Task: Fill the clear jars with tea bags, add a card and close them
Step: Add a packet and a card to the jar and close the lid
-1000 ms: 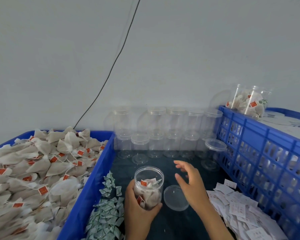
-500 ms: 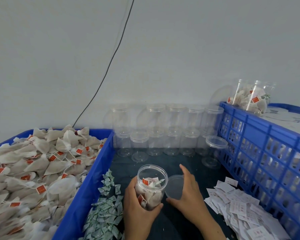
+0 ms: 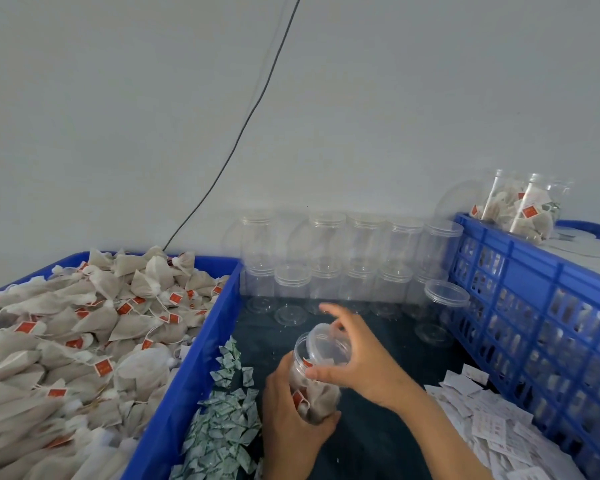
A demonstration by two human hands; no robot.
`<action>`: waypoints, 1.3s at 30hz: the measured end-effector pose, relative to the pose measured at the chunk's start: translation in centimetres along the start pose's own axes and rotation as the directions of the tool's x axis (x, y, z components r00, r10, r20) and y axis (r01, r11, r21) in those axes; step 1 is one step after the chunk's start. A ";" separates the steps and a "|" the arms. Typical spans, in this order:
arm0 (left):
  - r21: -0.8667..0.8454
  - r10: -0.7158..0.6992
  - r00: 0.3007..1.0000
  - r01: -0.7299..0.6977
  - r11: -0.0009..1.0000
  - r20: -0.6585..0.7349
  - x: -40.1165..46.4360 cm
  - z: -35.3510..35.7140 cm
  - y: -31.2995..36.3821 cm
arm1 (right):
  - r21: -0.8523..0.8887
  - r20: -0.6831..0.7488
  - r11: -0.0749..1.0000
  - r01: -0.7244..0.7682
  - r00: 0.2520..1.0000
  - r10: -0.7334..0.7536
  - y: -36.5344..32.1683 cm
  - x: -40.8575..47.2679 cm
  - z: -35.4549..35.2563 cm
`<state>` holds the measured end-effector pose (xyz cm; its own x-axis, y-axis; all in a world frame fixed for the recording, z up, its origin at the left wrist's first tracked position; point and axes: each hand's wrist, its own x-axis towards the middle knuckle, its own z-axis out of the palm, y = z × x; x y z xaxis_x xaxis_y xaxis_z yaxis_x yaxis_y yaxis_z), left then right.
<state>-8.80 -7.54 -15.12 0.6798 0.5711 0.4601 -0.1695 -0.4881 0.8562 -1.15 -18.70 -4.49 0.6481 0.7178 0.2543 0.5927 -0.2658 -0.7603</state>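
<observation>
Tea bags (image 3: 84, 327) heaped in blue bin (image 3: 201, 368), left of frame; blue crate (image 3: 534, 306) on the right with filled jars (image 3: 513, 209) on top. Empty jars (image 3: 329, 268) stacked along the back wall, center. Green packets (image 3: 222, 434) lower center, white cards (image 3: 492, 424) lower right.

Jar (image 3: 312, 386) I'm working is lower center, filled with bags, a white slip that looks like the card near its mouth. My left hand (image 3: 288, 420) wraps its lower body from below, tilted toward me. My right hand (image 3: 357, 358) pinches the lid (image 3: 326, 344) at its rim.

Change: half a second ago the lid was flat on the dark mat beside the jar; now it's lifted and sitting angled on the mouth, not seated yet. So filling looks done and closing is in progress. Next: level the lid, then twist or press it home.
</observation>
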 end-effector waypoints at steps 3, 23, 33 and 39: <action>-0.001 -0.020 0.999 0.020 1.000 0.038 -0.2 -0.4 0.0 | -0.175 0.000 0.982 0.064 0.998 -0.065 0.1 0.3 1.9; -0.105 -0.020 0.977 0.043 0.994 0.211 0.0 -1.1 -0.7 | -0.082 0.346 0.990 0.117 0.935 -0.082 0.2 1.6 -0.8; 0.038 0.022 0.988 -0.028 0.999 0.154 -0.6 -0.5 0.7 | -0.275 -0.069 0.960 0.048 0.995 -0.069 0.6 0.2 1.9; 0.001 0.013 0.974 -0.014 1.000 0.226 0.0 -1.4 0.0 | -0.033 0.140 0.993 0.117 0.984 -0.111 1.1 0.0 -0.4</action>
<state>-9.75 -6.61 -14.79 0.8210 0.4010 0.4064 -0.1782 -0.4962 0.8497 -0.30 -19.24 -5.06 0.5049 0.8257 0.2514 0.6800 -0.2011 -0.7051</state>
